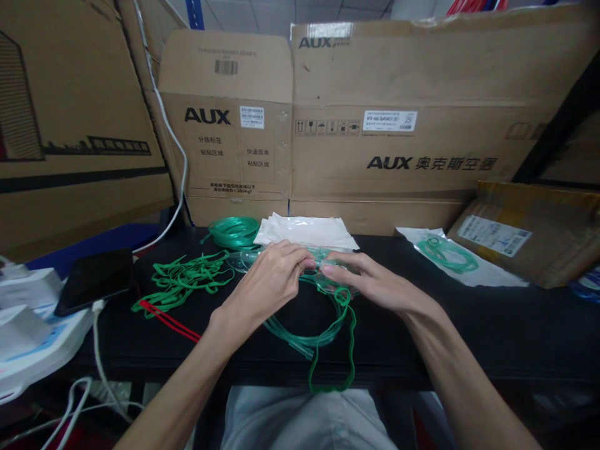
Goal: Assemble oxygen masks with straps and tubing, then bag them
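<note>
- Evidently, 2 hands are working on a clear plastic piece [328, 286], which they are holding just above or against the tabletop [469, 334], in front of the white bags [304, 232]; its exact contact is hiding beneath them.
- The left hand [276, 272] is curling its fingers closely together and appears to be pinching the piece near its middle, though its fingertips are partly hiding.
- The right hand [370, 281] is pinching the piece between thumb and fingers, close beside the left fingertips.
- By its look, the piece is being light, thin-walled and smooth, so bare fingers are probably risking a slip, and a hard squeeze is likely to be denting it.
- A firmer hold is probably waiting at its edges or thicker parts, with thumb and fingers opposing.
- The green tube [304, 340] is lying in a loop below the hands, looking bendy and springy; gripping it along its length is seeming safe, while sharp folding is risking a kink.
- The green strap [352, 350] is drooping over the tabletop's near edge, looking soft, stretchy and nearly weightless.
</note>
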Motion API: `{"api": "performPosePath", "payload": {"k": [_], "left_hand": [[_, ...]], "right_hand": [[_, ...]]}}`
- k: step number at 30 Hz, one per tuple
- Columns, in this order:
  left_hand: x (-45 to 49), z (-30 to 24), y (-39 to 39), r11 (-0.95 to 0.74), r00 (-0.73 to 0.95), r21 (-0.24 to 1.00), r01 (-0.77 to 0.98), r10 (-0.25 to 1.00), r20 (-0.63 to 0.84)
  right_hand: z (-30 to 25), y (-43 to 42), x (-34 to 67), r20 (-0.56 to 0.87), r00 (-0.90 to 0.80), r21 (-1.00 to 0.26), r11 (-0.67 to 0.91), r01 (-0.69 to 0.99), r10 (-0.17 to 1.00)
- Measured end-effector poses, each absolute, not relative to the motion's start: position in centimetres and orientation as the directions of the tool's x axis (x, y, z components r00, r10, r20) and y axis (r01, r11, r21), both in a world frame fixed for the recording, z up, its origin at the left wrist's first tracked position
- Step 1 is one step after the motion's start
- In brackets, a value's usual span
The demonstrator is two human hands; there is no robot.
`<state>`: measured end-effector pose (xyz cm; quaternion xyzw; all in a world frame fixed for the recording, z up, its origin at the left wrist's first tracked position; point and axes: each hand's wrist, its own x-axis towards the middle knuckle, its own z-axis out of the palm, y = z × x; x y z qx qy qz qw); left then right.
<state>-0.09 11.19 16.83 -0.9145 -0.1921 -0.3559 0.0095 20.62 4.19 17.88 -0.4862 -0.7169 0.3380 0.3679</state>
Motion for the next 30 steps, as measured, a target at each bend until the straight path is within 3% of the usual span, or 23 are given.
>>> {"api": "performPosePath", "payload": {"k": [6, 12, 17, 22, 30], "left_hand": [[-0.4, 16.8, 11.5, -0.914, 0.699, 0.162, 0.373, 0.391, 0.599], [-0.7, 16.8, 11.8, -0.892, 0.715, 0.195, 0.408, 0.445, 0.538], [-0.8, 16.7, 12.0, -0.868, 0.713, 0.252, 0.428, 0.495, 0.496], [-0.7, 16.5, 12.3, -0.88, 0.703, 0.28, 0.383, 0.474, 0.53], [0.0, 16.2, 12.0, -0.915, 0.71, 0.196, 0.352, 0.397, 0.582]], "right_hand": [[18.3, 3.9, 20.0, 0.304, -0.333, -0.684, 0.448, 0.576, 0.893], [17.6, 3.8, 19.7, 0.388, -0.345, -0.517, 0.512, 0.686, 0.855], [17.2, 4.0, 19.2, 0.428, -0.354, -0.447, 0.535, 0.716, 0.832], [17.2, 4.2, 19.1, 0.435, -0.345, -0.464, 0.536, 0.705, 0.832], [17.9, 4.1, 19.6, 0.376, -0.345, -0.603, 0.51, 0.614, 0.86]]}}
